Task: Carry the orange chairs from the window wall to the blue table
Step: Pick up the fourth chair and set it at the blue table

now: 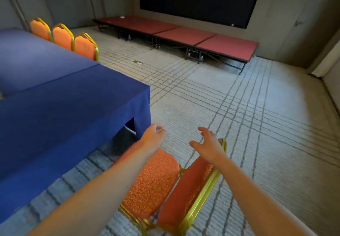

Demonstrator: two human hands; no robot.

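The orange chair (154, 182) at 6 o'clock is upholstered in woven cloth with a swirly raised pattern and framed in shiny gold-finished metal, same deal on the three chairs (63, 36) at 10 o'clock. The blue table (64, 103) at 9 o'clock is draped in matt, slightly fuzzy cloth. A flat low-pile carpet (257, 116) is laid at 3 o'clock, and the stage platforms (184, 35) at 12 o'clock are topped in matt red over dark metal legs.

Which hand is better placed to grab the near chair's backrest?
Right hand: open, directly over the backrest top of the gold-framed orange chair; left hand hovers loosely curled near the blue-clothed table.
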